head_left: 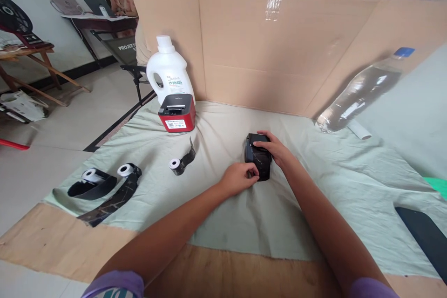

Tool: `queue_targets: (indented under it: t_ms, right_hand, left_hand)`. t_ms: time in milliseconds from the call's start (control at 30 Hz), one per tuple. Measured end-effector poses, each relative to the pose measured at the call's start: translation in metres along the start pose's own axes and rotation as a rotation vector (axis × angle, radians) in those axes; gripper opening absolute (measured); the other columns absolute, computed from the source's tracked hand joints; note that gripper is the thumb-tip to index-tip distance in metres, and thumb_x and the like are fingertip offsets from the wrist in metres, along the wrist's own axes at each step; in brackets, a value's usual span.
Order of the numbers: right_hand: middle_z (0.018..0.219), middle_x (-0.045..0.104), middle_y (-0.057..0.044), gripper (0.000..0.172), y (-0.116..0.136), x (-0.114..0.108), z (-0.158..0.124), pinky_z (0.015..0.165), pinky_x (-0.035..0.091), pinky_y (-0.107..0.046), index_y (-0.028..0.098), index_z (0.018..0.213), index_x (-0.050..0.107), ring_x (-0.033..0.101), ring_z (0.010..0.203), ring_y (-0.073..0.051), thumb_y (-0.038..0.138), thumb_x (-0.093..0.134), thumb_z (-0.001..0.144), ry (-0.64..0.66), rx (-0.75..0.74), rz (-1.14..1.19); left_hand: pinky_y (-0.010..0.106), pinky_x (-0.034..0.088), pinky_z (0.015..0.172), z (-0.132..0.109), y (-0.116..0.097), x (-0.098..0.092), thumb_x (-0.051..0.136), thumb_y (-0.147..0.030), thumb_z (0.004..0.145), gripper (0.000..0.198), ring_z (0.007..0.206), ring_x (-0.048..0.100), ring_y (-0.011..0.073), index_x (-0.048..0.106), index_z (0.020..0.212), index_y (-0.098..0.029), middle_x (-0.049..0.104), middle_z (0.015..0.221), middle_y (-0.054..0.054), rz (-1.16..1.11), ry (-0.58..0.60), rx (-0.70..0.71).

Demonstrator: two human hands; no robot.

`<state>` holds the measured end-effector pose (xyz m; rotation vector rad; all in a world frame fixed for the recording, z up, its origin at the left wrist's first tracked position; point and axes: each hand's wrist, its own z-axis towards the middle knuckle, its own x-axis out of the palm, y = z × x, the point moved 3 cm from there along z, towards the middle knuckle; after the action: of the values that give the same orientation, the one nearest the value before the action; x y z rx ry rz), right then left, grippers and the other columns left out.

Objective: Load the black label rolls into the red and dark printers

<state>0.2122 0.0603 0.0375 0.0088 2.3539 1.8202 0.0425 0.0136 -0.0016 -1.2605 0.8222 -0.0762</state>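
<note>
Black box point(260, 160) in two hands, with paper rolls and containers around it

Black box: one, on a pale green cloth point(220, 123), slightly right of centre; a person's two hands on it.

Right hand point(275, 149): at the far right part of the box, thumb laid across the top, the other fingers wrapped over the far edge, gripping.

Left hand point(240, 179): at the near left corner of the box, fingers curled, thumb and fingertips close together against its lower front; whether they pinch anything, cannot tell.

Rolls, white-centred, with black outer surface: three, all left of the hands. Nearest roll point(176, 165), its loose strip curling up; middle roll point(125, 170), its long dark strip trailing toward the near edge of the cloth; outermost roll point(91, 176), ringed by a loose black loop.

Red printer point(177, 121): one, black-topped, white label in front; beyond the nearest roll.

White jug point(171, 72): one, capped, upright, just behind the printer.

Clear bottle point(363, 86): one, blue cap, tilted, at far right; white tube point(359, 130) just beside its base.

Dark flat slab point(422, 235): one, near right edge.

Cardboard panel point(258, 56): upright, taped at top, behind the cloth.

Wooden tabletop point(223, 265): bare strip along the near side.
</note>
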Motion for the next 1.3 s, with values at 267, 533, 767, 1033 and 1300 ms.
queue_targets:
  t_ms: [267, 533, 767, 1033, 1300]
  right_hand:
    - [0.107, 0.064, -0.004, 0.061, -0.002, 0.004, -0.001, 0.077, 0.054, -0.035, 0.026, 0.12, 0.061, 0.061, 0.091, -0.021, 0.034, 0.076, 0.061, -0.041, -0.042, -0.09]
    - [0.112, 0.063, -0.006, 0.064, -0.006, 0.005, 0.0, 0.085, 0.054, -0.038, 0.022, 0.121, 0.06, 0.061, 0.097, -0.022, 0.037, 0.076, 0.06, -0.07, -0.086, -0.11]
    - [0.114, 0.065, -0.008, 0.076, -0.004, 0.002, 0.0, 0.092, 0.052, -0.04, 0.023, 0.133, 0.055, 0.062, 0.102, -0.024, 0.036, 0.078, 0.062, -0.095, -0.039, -0.101]
    - [0.122, 0.063, -0.007, 0.074, -0.012, 0.005, 0.002, 0.092, 0.055, -0.042, 0.026, 0.132, 0.055, 0.062, 0.105, -0.025, 0.035, 0.076, 0.061, -0.153, -0.036, -0.132]
    - [0.136, 0.059, -0.011, 0.101, -0.017, 0.001, 0.006, 0.103, 0.05, -0.043, 0.024, 0.152, 0.038, 0.059, 0.119, -0.028, 0.04, 0.08, 0.061, -0.158, -0.054, -0.117]
  left_hand:
    - [0.023, 0.038, 0.061, 0.0, 0.001, -0.001, 0.067, -0.027, 0.079, 0.01, 0.062, 0.056, 0.0117, 0.073, 0.086, -0.024, 0.065, 0.069, -0.005, -0.006, -0.003, 0.012]
    - [0.022, 0.038, 0.06, 0.001, 0.001, 0.0, 0.067, -0.025, 0.079, 0.008, 0.063, 0.056, 0.0121, 0.072, 0.085, -0.022, 0.064, 0.067, -0.004, -0.003, -0.022, 0.022]
    - [0.022, 0.038, 0.06, 0.0, 0.0, 0.0, 0.067, -0.025, 0.079, 0.007, 0.062, 0.054, 0.0114, 0.071, 0.083, -0.021, 0.065, 0.069, -0.004, -0.022, -0.019, 0.041]
    - [0.022, 0.038, 0.06, 0.0, 0.0, 0.0, 0.067, -0.025, 0.079, 0.007, 0.061, 0.054, 0.0109, 0.071, 0.083, -0.021, 0.064, 0.068, -0.004, -0.025, -0.029, 0.036]
    - [0.022, 0.039, 0.06, 0.001, 0.002, 0.0, 0.067, -0.025, 0.079, 0.008, 0.061, 0.054, 0.0107, 0.072, 0.085, -0.021, 0.066, 0.07, -0.004, -0.016, -0.018, 0.042]
